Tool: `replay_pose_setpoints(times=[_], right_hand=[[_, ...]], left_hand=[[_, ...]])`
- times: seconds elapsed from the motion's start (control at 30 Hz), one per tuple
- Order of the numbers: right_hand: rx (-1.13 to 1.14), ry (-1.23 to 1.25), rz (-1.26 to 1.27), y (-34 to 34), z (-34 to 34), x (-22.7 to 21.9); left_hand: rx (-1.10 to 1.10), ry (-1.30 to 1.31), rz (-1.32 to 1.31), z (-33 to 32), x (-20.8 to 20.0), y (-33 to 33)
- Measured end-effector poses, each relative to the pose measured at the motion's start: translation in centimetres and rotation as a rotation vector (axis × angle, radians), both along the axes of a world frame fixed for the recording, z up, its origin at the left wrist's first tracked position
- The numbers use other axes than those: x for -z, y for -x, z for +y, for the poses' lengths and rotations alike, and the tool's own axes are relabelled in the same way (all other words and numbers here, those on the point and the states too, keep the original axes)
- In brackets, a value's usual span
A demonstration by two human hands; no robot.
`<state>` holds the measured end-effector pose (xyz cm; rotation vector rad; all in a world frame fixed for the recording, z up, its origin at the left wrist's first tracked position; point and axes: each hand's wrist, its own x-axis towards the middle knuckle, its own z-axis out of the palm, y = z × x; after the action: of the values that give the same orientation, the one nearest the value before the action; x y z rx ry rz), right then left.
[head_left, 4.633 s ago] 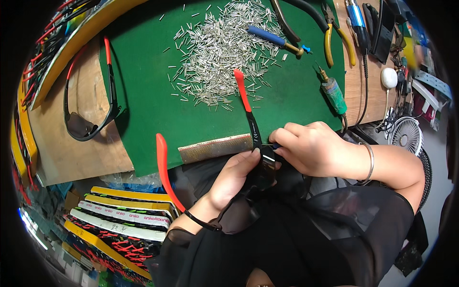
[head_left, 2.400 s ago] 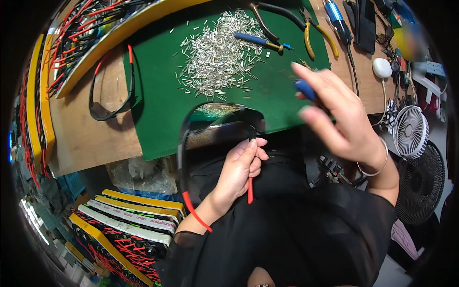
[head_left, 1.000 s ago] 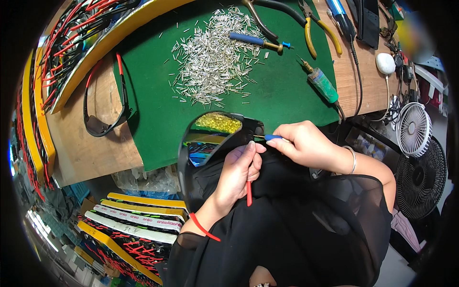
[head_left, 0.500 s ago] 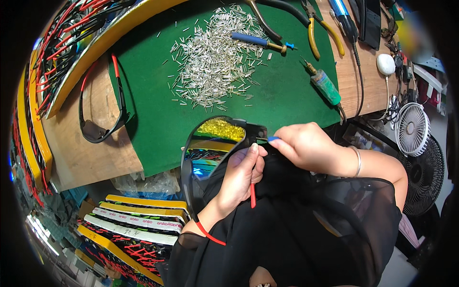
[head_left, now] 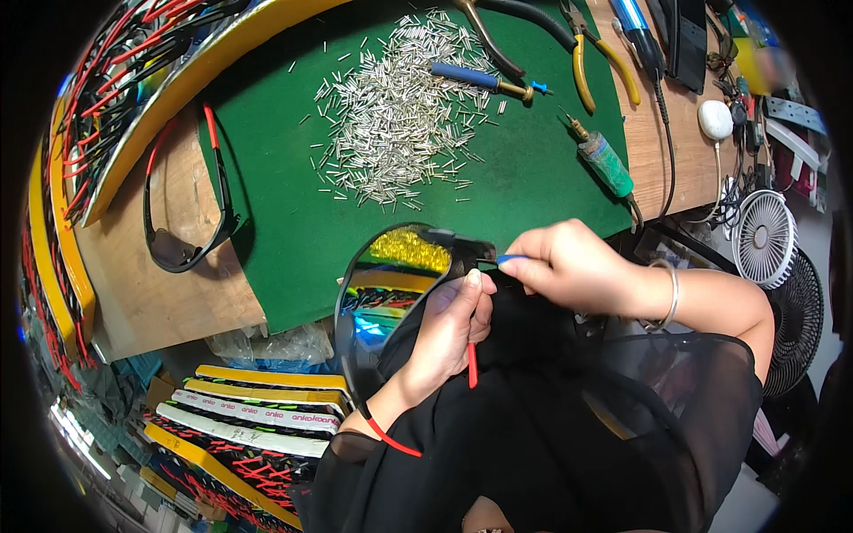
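Note:
Near the front edge of the green mat, my left hand (head_left: 458, 324) is closed around a pair of dark sunglasses (head_left: 345, 348). Their mirrored lens reflects yellow and blue, and the red-tipped arms hang down past my wrist. My right hand (head_left: 560, 266) pinches a small blue-handled screwdriver (head_left: 510, 258), most of it hidden by the fingers. Its thin metal shaft meets the hinge end of the frame, just above my left thumb. Beyond my hands lies a pile of small silver metal pins (head_left: 400, 115).
Another pair of sunglasses (head_left: 182, 262) lies at the left. A blue-handled tool (head_left: 466, 75) rests on the pins. Pliers (head_left: 582, 71) and a green-handled tool (head_left: 606, 164) sit at the right, near a white fan (head_left: 766, 240). Yellow-edged racks (head_left: 267, 377) stand lower left.
My right hand has turned slightly at the wrist, its bracelet shifting, and the blue handle shows at a new angle. The sunglasses have tilted a little in my left hand.

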<state>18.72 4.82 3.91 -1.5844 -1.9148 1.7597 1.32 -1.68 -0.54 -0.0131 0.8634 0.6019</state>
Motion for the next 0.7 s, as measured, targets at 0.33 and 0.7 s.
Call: replay_pose_setpoints(times=[0.33,0.7], right_hand=[[0.183,0.467,0.015,-0.1,1.3,-0.1],[-0.274,-0.679,-0.189,-0.2,-1.7,0.7]], left_hand=[[0.032,-0.006,-0.045,0.3,-0.3,0.2],[-0.031,0.044,-0.137,0.4,0.0,0.0]])
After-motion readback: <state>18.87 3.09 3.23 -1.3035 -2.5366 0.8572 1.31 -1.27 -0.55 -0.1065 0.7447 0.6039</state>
